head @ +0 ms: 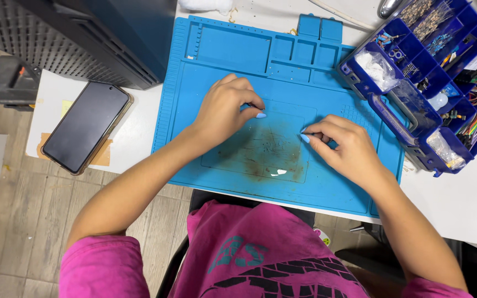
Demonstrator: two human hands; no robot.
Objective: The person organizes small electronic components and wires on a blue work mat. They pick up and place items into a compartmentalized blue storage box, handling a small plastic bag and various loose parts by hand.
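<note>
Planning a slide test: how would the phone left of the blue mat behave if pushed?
The phone lies flat, so it would probably slide rather than tip. It looks stiff and smooth-faced, maybe slippery. It sits near the white table edge, so a leftward push risks a fall.

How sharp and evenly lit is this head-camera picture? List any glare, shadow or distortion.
Head view: even, soft light; faint shadows under the left hand and right hand on the blue mat; both hands sharp; dull reflection on the dark phone screen; the wide lens bends the table edge; parts in the blue organiser box too small to tell.

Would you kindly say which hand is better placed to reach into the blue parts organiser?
Right, probably: the right hand rests on the mat beside the organiser; the left hand is farther away.
</note>
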